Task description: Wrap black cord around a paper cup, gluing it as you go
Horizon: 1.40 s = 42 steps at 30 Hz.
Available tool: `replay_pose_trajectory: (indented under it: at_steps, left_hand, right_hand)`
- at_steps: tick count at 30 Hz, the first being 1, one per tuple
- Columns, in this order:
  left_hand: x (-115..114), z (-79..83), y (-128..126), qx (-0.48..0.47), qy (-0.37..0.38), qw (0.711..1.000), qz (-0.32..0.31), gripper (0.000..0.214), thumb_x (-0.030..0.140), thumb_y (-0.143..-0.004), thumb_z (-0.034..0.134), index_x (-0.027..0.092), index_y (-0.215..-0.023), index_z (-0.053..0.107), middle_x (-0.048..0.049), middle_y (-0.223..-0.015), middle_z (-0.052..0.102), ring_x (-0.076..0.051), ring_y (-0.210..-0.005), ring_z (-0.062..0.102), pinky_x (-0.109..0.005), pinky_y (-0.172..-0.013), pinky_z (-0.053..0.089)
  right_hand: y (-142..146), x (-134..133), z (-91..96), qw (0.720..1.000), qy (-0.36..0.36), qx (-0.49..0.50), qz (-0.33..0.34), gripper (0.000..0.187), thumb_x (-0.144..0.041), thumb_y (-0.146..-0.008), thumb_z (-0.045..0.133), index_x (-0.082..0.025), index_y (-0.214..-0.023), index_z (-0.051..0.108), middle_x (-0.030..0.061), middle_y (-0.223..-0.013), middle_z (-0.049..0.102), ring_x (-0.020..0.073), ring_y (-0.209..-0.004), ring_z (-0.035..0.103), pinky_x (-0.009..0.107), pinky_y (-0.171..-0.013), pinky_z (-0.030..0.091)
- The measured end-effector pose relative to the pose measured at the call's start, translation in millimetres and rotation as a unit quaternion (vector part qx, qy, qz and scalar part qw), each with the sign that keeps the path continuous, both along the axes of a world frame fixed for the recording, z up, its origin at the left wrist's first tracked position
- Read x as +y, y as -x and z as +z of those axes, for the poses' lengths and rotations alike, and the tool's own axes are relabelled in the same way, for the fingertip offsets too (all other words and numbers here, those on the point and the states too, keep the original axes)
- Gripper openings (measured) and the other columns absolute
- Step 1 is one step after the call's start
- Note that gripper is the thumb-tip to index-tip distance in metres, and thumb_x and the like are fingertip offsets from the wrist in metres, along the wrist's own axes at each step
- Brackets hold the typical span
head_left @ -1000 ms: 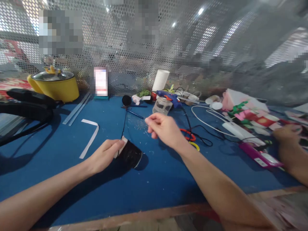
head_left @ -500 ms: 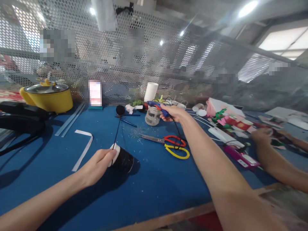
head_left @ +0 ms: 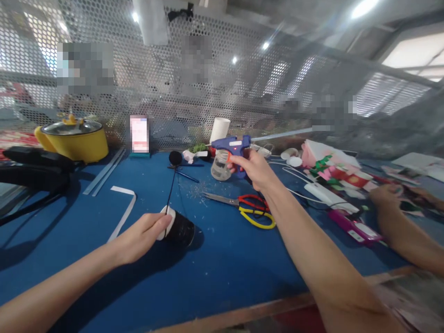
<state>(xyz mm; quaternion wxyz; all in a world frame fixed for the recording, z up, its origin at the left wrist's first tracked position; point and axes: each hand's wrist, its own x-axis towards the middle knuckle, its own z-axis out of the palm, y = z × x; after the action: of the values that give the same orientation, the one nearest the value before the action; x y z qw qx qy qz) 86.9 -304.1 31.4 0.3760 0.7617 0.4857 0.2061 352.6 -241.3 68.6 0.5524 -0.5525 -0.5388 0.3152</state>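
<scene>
My left hand is closed at the white end of a black-sided cup, tilted low over the table. From its thumb a black cord runs up to a black ball of cord. My right hand grips a blue glue gun, a finger at its orange trigger. The gun's nozzle points left, a small red light glows on its side, and a long clear glue stick sticks out of its back. Behind the gun stands a clear jar. Scissors with red and yellow handles lie below it.
A white strip, clear sticks, a yellow pot and a phone are to the left. Blue pens lie near the ball. On the right are a purple power strip, paper flowers and another person's hand.
My right hand has lifted the glue gun up from the jar, bringing the gun and its glue stick into full view. My left hand has stayed on the cup.
</scene>
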Motion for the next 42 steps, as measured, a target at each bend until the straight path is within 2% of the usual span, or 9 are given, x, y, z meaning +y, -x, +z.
replay_pose_trajectory:
  at_steps: [2,4,9,13,17,20,25,32,42]
  left_hand:
    - [2.2,-3.1,0.8,-0.008,0.004,1.000,0.002,0.035,0.040,-0.078,0.033,0.018,-0.056,0.048,0.0007,-0.061,0.051,-0.013,-0.060,0.045,-0.022,-0.055,0.040]
    - [3.9,-5.6,1.0,-0.018,0.012,1.000,-0.001,0.036,0.040,-0.078,0.034,0.017,-0.057,0.050,0.0005,-0.060,0.052,-0.013,-0.059,0.045,-0.022,-0.056,0.040]
    - [7.7,-10.1,-0.9,-0.048,0.038,0.998,0.012,0.037,0.043,-0.078,0.035,0.016,-0.063,0.054,-0.0001,-0.062,0.052,-0.013,-0.060,0.046,-0.022,-0.055,0.039]
    - [11.7,-10.8,-3.5,-0.070,0.074,0.995,0.022,0.040,0.046,-0.079,0.033,0.015,-0.063,0.051,0.0006,-0.061,0.050,-0.013,-0.060,0.044,-0.022,-0.057,0.037]
    - [12.3,-6.7,-5.4,-0.074,0.095,0.992,0.026,0.041,0.045,-0.081,0.027,0.014,-0.064,0.050,0.0015,-0.060,0.048,-0.012,-0.058,0.042,-0.023,-0.057,0.035]
    - [9.6,-2.3,-5.8,-0.040,0.055,0.997,0.036,0.041,0.045,-0.081,0.026,0.015,-0.065,0.049,0.0020,-0.060,0.045,-0.012,-0.057,0.040,-0.023,-0.055,0.032]
    - [4.5,1.8,-7.4,0.000,-0.003,1.000,0.030,0.038,0.043,-0.083,0.024,0.017,-0.059,0.039,0.0039,-0.056,0.038,-0.011,-0.053,0.035,-0.022,-0.051,0.028]
    - [1.4,6.0,-9.9,-0.001,0.007,1.000,0.024,0.037,0.040,-0.084,0.022,0.018,-0.057,0.034,0.0046,-0.053,0.034,-0.011,-0.052,0.033,-0.023,-0.051,0.028]
    - [3.3,2.8,-8.5,-0.013,0.001,0.999,0.037,0.036,0.039,-0.084,0.024,0.018,-0.058,0.038,0.0042,-0.054,0.036,-0.011,-0.053,0.034,-0.024,-0.051,0.029]
  right_hand:
    - [9.0,-23.0,0.4,0.995,0.018,0.008,0.093,0.006,-0.017,-0.066,0.055,-0.014,-0.071,0.055,-0.0013,-0.056,0.057,0.0070,-0.044,0.048,0.020,-0.044,0.039]
    - [16.9,-44.6,-2.6,0.989,0.041,0.006,0.145,0.007,-0.017,-0.068,0.052,-0.013,-0.073,0.055,-0.0027,-0.050,0.054,0.0051,-0.038,0.041,0.019,-0.039,0.034]
    - [30.8,-83.5,-13.3,0.967,0.113,-0.096,0.209,0.022,-0.034,-0.075,0.052,-0.014,-0.084,0.054,-0.0045,-0.044,0.051,0.0073,-0.037,0.044,0.019,-0.038,0.037]
    - [38.7,-100.4,-15.5,0.944,0.149,-0.212,0.203,0.024,-0.040,-0.075,0.051,-0.016,-0.073,0.055,-0.0035,-0.045,0.052,0.0096,-0.039,0.050,0.020,-0.041,0.042]
    - [44.2,-108.2,-18.8,0.925,0.098,-0.301,0.209,0.025,-0.038,-0.077,0.048,-0.020,-0.061,0.053,-0.0040,-0.042,0.051,0.0110,-0.039,0.051,0.022,-0.041,0.040]
    - [47.6,-110.5,-23.3,0.921,0.041,-0.329,0.203,0.020,-0.037,-0.077,0.049,-0.021,-0.066,0.054,-0.0040,-0.046,0.053,0.0121,-0.044,0.052,0.023,-0.044,0.040]
    - [52.4,-110.1,-27.2,0.920,0.002,-0.345,0.188,0.017,-0.035,-0.076,0.050,-0.021,-0.067,0.049,-0.0026,-0.060,0.056,0.0117,-0.052,0.052,0.022,-0.049,0.040]
    - [54.2,-110.3,-25.2,0.909,-0.008,-0.362,0.205,0.014,-0.029,-0.076,0.050,-0.021,-0.066,0.047,-0.0031,-0.060,0.051,0.0100,-0.050,0.046,0.021,-0.047,0.036]
    - [55.5,-112.3,-26.8,0.898,-0.047,-0.371,0.230,0.017,-0.026,-0.077,0.049,-0.021,-0.064,0.041,-0.0025,-0.061,0.048,0.0091,-0.046,0.042,0.020,-0.042,0.032]
